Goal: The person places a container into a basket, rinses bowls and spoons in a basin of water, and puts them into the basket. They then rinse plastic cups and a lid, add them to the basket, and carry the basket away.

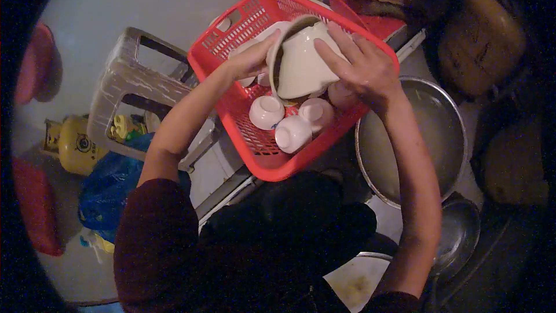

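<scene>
A large cream-white bowl is tilted on its side over the red plastic basket. My left hand is closed on its rim at the left. My right hand lies over the bowl's other side with the fingers spread along it, so both hands hold it. Below it in the basket sit several small white bowls, among them one bowl at the left and another nearest me. More white dishes behind my left hand are partly hidden.
A round metal basin of water stands at the right, with a smaller metal bowl below it. At the left are a worn plastic stool, a blue plastic bag and a yellow container. A red dustpan-like tray lies behind the basket.
</scene>
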`<state>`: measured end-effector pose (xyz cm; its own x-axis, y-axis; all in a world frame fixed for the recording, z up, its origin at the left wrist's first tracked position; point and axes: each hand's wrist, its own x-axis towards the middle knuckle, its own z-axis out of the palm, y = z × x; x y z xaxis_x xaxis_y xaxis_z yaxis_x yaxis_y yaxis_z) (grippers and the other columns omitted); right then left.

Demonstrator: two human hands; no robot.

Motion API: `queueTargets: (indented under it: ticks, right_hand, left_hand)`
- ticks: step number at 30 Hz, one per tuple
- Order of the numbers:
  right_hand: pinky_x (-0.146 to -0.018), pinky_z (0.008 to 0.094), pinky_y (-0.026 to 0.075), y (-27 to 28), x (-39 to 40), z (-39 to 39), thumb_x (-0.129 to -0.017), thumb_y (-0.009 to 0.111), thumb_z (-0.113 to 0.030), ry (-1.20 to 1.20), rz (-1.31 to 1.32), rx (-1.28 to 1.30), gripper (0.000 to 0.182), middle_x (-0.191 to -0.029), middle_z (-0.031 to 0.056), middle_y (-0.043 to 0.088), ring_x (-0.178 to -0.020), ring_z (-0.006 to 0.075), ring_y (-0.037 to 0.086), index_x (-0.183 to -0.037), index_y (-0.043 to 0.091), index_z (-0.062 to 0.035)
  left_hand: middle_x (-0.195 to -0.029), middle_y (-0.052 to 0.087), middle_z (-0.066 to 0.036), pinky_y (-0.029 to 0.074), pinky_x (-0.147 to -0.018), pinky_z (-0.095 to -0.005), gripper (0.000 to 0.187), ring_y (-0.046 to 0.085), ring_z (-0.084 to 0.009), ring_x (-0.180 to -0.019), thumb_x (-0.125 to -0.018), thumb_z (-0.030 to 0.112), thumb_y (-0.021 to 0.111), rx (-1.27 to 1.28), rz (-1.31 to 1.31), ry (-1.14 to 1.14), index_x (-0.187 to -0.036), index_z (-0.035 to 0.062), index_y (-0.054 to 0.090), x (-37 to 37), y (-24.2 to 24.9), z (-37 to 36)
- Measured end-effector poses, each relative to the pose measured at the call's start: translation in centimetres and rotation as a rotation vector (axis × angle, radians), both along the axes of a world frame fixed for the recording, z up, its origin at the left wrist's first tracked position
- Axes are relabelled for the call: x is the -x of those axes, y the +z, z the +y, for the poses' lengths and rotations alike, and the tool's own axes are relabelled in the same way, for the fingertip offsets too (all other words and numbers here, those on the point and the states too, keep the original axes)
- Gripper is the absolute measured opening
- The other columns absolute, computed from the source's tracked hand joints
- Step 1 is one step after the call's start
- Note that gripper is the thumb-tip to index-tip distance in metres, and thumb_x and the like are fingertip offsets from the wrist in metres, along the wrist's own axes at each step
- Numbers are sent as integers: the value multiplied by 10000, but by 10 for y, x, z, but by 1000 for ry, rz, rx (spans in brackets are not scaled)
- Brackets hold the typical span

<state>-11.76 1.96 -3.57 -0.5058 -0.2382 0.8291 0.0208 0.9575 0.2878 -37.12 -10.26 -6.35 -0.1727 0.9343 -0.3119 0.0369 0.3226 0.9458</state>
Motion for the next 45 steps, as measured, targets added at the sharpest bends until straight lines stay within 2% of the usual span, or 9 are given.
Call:
queueTargets:
  ticks: [10, 16, 18, 19, 26, 32, 34, 36, 45]
  right_hand:
    - [-686, 331, 474, -57, -19, 6, -572, 502, -70, -68, 188, 492, 530, -1059, 107, 532, -762, 255, 548, -1100, 510, -117]
    - [-795, 360, 428, -58, -18, -11, -599, 452, 29, -3, 192, 687, 464, -1040, 136, 540, -899, 283, 536, -1051, 528, -46]
    - [-818, 355, 413, -58, -17, -12, -634, 450, 69, 26, 199, 736, 405, -1021, 146, 549, -941, 282, 529, -1021, 538, -16]
    - [-816, 355, 414, -60, -16, -12, -646, 442, 63, 36, 217, 732, 391, -1014, 152, 551, -935, 283, 532, -1018, 537, -5]
    - [-821, 368, 418, -67, -10, -11, -596, 456, 14, 60, 305, 730, 447, -1030, 153, 544, -953, 294, 525, -1036, 528, -11]
    - [-773, 345, 443, -70, -8, -10, -595, 517, -23, 11, 289, 664, 454, -1016, 144, 547, -920, 288, 539, -1047, 527, -53]
    - [-756, 340, 448, -63, -11, -15, -616, 519, -47, -37, 205, 588, 444, -1019, 128, 541, -904, 283, 542, -1056, 516, -95]
    - [-738, 334, 453, -51, -10, -21, -636, 520, -71, -78, 116, 511, 434, -1022, 111, 534, -887, 278, 545, -1065, 505, -137]
    - [-780, 424, 431, -31, -19, -16, -660, 530, -196, -189, 29, 208, 326, -1033, 93, 528, -898, 278, 522, -981, 567, -159]
  left_hand:
    - [-1002, 543, 18, 450, -529, -212, 521, 513, -138, -868, -810, 569, 301, 168, 162, 362, -1149, 200, 442, 36, 44, -63]
    - [-889, 569, -133, 459, -637, -372, 501, 551, -219, -799, -804, 497, 410, -42, 684, 591, -1067, 77, 484, 45, -2, -66]
    - [-823, 563, -206, 432, -699, -458, 477, 555, -325, -770, -782, 431, 487, 3, 1496, 543, -1056, 41, 469, 36, -11, -64]
    - [-901, 530, -245, 419, -714, -487, 489, 505, -421, -844, -756, 409, 520, 81, 1505, 496, -1060, 31, 458, 33, -15, -61]
    - [-941, 457, -310, 431, -674, -480, 518, 466, -442, -812, -707, 376, 567, 163, 1811, 306, -1058, 14, 452, 20, -47, -65]
    - [-1049, 493, -191, 443, -693, -427, 667, 533, -335, -856, -735, 530, 464, 616, 1547, 52, -1107, -22, 426, 8, 2, -38]
    - [-1081, 485, -161, 434, -731, -361, 702, 514, -230, -949, -744, 594, 390, 283, 887, 65, -1166, 34, 403, 57, -22, -12]
    - [-1104, 475, -139, 413, -756, -312, 707, 483, -214, -971, -737, 593, 410, 219, 282, 19, -1189, 50, 384, -28, 32, 6]
    - [-1195, 398, -143, 344, -876, -308, 640, 395, -222, -1085, -800, 442, 457, -145, 824, -349, -1262, 39, 274, -89, 54, 26]
